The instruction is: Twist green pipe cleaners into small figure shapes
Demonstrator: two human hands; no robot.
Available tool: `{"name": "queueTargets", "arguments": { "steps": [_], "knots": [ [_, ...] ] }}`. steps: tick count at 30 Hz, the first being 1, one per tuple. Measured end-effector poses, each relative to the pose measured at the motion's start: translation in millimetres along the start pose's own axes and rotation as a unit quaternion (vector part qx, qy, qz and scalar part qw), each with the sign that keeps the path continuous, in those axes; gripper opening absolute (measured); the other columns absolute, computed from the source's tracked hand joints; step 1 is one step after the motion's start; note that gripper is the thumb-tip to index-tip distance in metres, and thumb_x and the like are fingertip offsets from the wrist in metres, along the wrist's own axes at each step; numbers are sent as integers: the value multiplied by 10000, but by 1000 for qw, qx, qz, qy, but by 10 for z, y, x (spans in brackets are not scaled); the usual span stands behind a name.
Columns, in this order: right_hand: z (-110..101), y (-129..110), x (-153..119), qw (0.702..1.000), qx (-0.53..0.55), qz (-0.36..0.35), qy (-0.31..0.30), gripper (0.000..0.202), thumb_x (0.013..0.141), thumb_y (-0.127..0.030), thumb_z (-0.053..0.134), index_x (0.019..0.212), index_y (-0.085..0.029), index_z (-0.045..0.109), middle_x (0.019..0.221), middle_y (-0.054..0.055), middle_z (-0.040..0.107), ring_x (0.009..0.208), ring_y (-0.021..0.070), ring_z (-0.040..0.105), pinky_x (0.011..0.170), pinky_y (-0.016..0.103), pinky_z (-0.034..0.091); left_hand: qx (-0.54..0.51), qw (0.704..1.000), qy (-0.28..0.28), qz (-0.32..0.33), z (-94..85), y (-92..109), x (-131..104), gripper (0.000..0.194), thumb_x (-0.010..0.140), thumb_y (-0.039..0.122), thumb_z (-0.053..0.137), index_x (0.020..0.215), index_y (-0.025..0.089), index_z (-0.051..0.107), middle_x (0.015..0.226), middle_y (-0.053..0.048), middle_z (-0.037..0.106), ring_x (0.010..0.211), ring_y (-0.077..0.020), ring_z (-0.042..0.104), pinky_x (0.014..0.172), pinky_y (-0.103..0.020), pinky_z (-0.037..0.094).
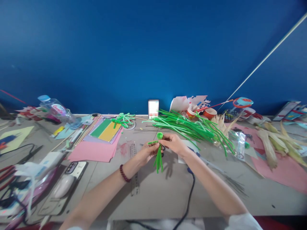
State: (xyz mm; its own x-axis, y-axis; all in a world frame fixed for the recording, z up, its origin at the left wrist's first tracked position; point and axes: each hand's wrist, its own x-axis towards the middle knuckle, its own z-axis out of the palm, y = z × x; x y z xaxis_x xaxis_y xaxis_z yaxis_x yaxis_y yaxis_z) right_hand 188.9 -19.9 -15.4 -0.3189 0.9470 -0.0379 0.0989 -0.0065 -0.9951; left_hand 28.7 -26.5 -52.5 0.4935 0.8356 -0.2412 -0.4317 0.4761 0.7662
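Note:
Both hands meet above the middle of the grey table around a small green pipe-cleaner figure (158,159). It has a round coiled top, a short piece sticking out to the left and several strands hanging down. My left hand (146,152), with a dark red bead bracelet at the wrist, grips its middle from the left. From the right, the fingers of my right hand (173,142) pinch it just below the coil. Black scissors handles (163,151) show partly behind the figure. A clear ruler (134,182) lies by my left forearm.
Green pipe cleaners (187,126) are heaped behind my right hand. Pink paper (92,151) and coloured sheets lie left. A phone (153,109) stands against the blue wall. Corn husks (267,147) lie far right; a bottle (57,108) is back left. A black cable (191,195) crosses the front edge.

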Motion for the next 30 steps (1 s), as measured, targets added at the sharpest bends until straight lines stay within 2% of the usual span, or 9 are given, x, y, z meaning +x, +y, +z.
{"name": "queueTargets", "arguments": {
  "steps": [6, 11, 14, 18, 22, 24, 27, 30],
  "knots": [
    [17, -12, -10, 1000, -2, 3, 17, 247, 726, -403, 654, 667, -164, 640, 565, -14, 603, 516, 113, 522, 503, 240, 368, 13, 1000, 9, 18, 32, 12, -8, 273, 601, 332, 796, 729, 120, 683, 642, -33, 659, 577, -126, 607, 616, -237, 455],
    [3, -77, -15, 999, 32, 12, 23, 268, 701, -414, 667, 619, -169, 599, 545, -22, 577, 490, 106, 496, 480, 242, 354, 11, 999, -44, -7, 50, 69, -30, 280, 718, 374, 695, 844, 124, 697, 794, -89, 700, 632, -137, 626, 638, -241, 475],
    [2, -85, -16, 999, 40, 13, 28, 261, 700, -408, 672, 622, -172, 592, 540, -24, 566, 485, 105, 488, 473, 242, 350, 30, 998, -48, -4, 64, 88, -46, 281, 710, 359, 706, 866, 125, 695, 803, -87, 702, 634, -133, 625, 639, -238, 480],
    [-10, -52, -3, 999, 28, 4, 42, 250, 696, -394, 681, 613, -173, 600, 546, -28, 552, 475, 86, 435, 464, 234, 321, 72, 997, -3, 28, 102, 98, -56, 286, 653, 357, 753, 800, 117, 701, 715, -65, 692, 609, -130, 617, 639, -243, 482],
    [-36, -16, 30, 998, 56, -16, 15, 260, 732, -396, 646, 617, -163, 627, 578, -24, 556, 517, 85, 452, 517, 237, 355, 84, 993, 48, 61, 118, 110, -44, 281, 632, 366, 760, 744, 115, 703, 641, -55, 682, 585, -140, 611, 612, -249, 472],
    [-45, -5, 47, 996, 83, -11, 3, 219, 703, -378, 677, 766, -169, 681, 697, -3, 620, 588, 101, 517, 553, 240, 393, 81, 991, 78, 70, 114, 111, -34, 274, 614, 360, 769, 728, 120, 701, 623, -44, 680, 573, -136, 607, 604, -246, 466],
    [-52, 7, 64, 994, 108, -12, 15, 410, 667, -342, 719, 1051, -214, 654, 933, 32, 658, 770, 140, 595, 639, 253, 455, 84, 987, 113, 77, 117, 102, -27, 270, 583, 356, 783, 700, 127, 699, 594, -29, 671, 548, -126, 592, 586, -239, 457],
    [-57, 27, 70, 993, 100, -31, 49, 423, 681, -345, 718, 1079, -221, 646, 970, 39, 663, 881, 156, 601, 758, 277, 473, 101, 983, 132, 79, 138, 90, -38, 273, 565, 366, 789, 674, 133, 697, 562, -20, 655, 521, -122, 573, 553, -238, 451]
  ]
}}
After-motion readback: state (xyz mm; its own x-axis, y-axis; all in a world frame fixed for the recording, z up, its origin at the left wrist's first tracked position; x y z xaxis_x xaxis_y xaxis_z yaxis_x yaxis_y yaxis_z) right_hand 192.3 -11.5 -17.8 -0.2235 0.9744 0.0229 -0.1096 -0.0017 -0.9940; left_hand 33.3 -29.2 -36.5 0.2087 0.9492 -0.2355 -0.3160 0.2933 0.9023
